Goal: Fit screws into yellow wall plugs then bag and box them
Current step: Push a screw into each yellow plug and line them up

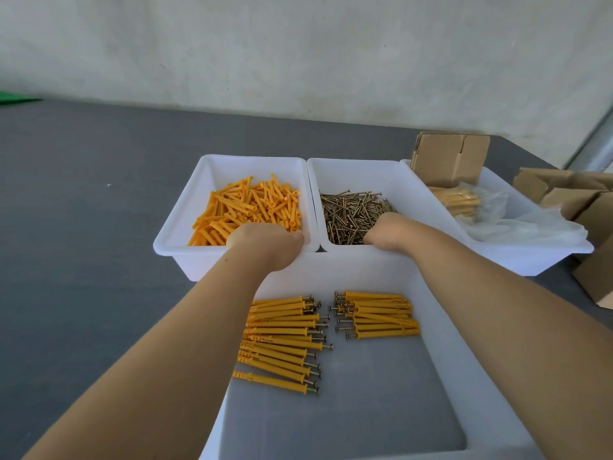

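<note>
Head view. The left hand [265, 242] reaches into the near right corner of the white tub of loose yellow wall plugs [247, 207]; its fingers curl down among the plugs, but whether they hold one cannot be told. The right hand [393, 232] reaches into the adjoining white tub of screws [351, 210], at its near right side; its fingers are hidden in the pile, so its grip cannot be told either. Both tubs stand side by side, touching, toward the middle of the grey tabletop [83, 227]. A larger white tray [441, 343] sits at the near edge and holds two groups of assembled plugs with screws [282, 336], lying flat, screw heads facing the gap between the groups. A third white tub [530, 257] at the right edge contains a folded cardboard box [447, 159] and bagged plugs [464, 202]. More cardboard boxes [570, 194] lie beyond it.
</note>
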Demonstrator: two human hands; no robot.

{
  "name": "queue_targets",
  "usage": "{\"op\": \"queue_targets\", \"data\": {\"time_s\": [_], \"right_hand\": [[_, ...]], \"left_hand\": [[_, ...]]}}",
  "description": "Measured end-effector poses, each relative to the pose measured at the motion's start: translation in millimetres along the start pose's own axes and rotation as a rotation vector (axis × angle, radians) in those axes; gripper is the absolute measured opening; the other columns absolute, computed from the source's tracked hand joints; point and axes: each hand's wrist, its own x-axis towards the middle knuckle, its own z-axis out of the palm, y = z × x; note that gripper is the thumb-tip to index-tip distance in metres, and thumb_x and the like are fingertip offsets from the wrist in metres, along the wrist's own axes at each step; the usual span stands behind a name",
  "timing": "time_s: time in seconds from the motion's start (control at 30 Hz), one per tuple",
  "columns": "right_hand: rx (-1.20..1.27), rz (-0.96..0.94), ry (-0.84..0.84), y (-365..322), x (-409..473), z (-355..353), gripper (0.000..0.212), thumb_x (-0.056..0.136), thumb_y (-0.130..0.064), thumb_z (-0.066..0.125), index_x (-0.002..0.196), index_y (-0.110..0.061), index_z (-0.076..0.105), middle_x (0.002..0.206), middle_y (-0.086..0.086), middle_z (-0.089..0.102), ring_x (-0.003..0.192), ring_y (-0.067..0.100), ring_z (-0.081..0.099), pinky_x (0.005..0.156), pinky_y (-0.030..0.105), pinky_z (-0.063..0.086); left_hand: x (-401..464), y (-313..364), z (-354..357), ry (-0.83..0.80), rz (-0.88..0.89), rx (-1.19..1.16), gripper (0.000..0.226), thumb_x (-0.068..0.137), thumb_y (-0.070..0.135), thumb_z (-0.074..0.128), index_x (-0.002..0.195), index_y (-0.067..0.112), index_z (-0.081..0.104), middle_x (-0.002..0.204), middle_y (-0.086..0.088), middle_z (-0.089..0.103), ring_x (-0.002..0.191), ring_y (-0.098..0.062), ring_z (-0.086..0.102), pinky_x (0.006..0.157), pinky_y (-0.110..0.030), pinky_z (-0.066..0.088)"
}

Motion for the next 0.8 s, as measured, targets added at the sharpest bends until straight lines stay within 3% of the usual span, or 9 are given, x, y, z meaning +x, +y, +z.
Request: {"op": "queue_targets", "data": {"time_s": [0.07,0.17,0.23,0.33,0.43,0.57,0.63,0.73,0.8], "right_hand": [[0.112,0.035,0.108,2.9,-1.5,1.8,0.023,0.086,-0.015,0.059,0.066,-0.007,0.052,0.070,0.005,0.045,0.060,0.018,0.040,0.052,0.029,0.030],[0.270,0.045,0.314,7.2,-8.6,5.9,0.017,0.075,-0.010,0.062,0.060,-0.007,0.055,0.062,0.008,0.049,0.057,0.024,0.048,0.049,0.028,0.036],[0.368,0.024,0.412,10.8,-11.2,8.6,0.010,0.075,-0.008,0.063,0.071,-0.005,0.072,0.073,0.011,0.067,0.072,0.025,0.064,0.059,0.030,0.051],[0.486,-0.037,0.519,15.4,-15.1,12.4,0.018,0.082,-0.009,0.065,0.073,-0.022,0.074,0.075,-0.006,0.068,0.081,0.018,0.064,0.067,0.027,0.048],[0.576,-0.107,0.593,19.0,-16.3,14.6,0.016,0.087,-0.013,0.066,0.082,-0.027,0.073,0.079,-0.009,0.066,0.080,0.016,0.064,0.071,0.026,0.046],[0.618,-0.156,0.676,20.9,-16.6,16.6,0.015,0.089,-0.014,0.066,0.086,-0.026,0.075,0.076,-0.015,0.064,0.071,0.004,0.057,0.061,0.020,0.040],[0.619,-0.150,0.688,19.2,-17.3,16.8,0.015,0.089,-0.015,0.066,0.088,-0.026,0.076,0.074,-0.018,0.061,0.071,0.004,0.056,0.060,0.020,0.041],[0.563,-0.180,0.672,17.2,-18.5,19.4,0.014,0.090,-0.017,0.065,0.090,-0.027,0.075,0.077,-0.014,0.062,0.077,0.010,0.060,0.065,0.024,0.044],[0.549,-0.206,0.683,17.2,-20.1,21.0,0.014,0.090,-0.017,0.066,0.089,-0.028,0.074,0.079,-0.013,0.063,0.079,0.011,0.061,0.067,0.025,0.046]], "left_hand": [[-4.4,0.6,-2.2,0.064,0.006,-0.005,0.051,0.103,0.038,0.023,0.075,0.014,0.058,0.070,-0.004,0.052,0.069,-0.023,0.052,0.064,-0.036,0.045],[-9.7,3.8,-2.8,0.160,-0.027,-0.034,0.036,0.103,0.022,0.031,0.102,0.009,0.065,0.092,-0.010,0.061,0.093,-0.031,0.062,0.075,-0.042,0.052],[-11.9,3.4,-2.3,0.235,-0.138,-0.123,0.034,0.100,0.028,0.034,0.104,0.013,0.064,0.113,-0.012,0.058,0.105,-0.033,0.056,0.083,-0.044,0.048],[-12.5,-2.1,-5.0,0.307,-0.295,-0.151,0.020,0.094,0.033,0.041,0.097,0.018,0.054,0.135,-0.013,0.041,0.127,-0.039,0.035,0.101,-0.054,0.032],[-11.1,-6.8,-5.7,0.315,-0.320,-0.206,0.014,0.092,0.032,0.047,0.094,0.019,0.052,0.139,-0.014,0.040,0.130,-0.040,0.031,0.105,-0.056,0.031],[-9.9,-14.7,-9.2,0.510,-0.294,-0.228,0.026,0.089,0.022,0.053,0.113,0.016,0.061,0.130,-0.013,0.045,0.122,-0.038,0.037,0.097,-0.049,0.037],[-8.9,-17.7,-14.6,0.412,-0.297,-0.201,0.029,0.087,0.022,0.054,0.116,0.017,0.058,0.129,-0.013,0.043,0.122,-0.038,0.037,0.097,-0.049,0.039],[-1.5,-20.2,-28.0,0.115,-0.275,-0.089,0.016,0.085,0.027,0.055,0.096,0.016,0.052,0.132,-0.016,0.043,0.122,-0.040,0.040,0.100,-0.054,0.042],[10.2,-25.4,-34.5,0.059,-0.171,-0.024,0.017,0.086,0.028,0.055,0.094,0.013,0.057,0.124,-0.015,0.052,0.111,-0.037,0.048,0.091,-0.044,0.047]]}}
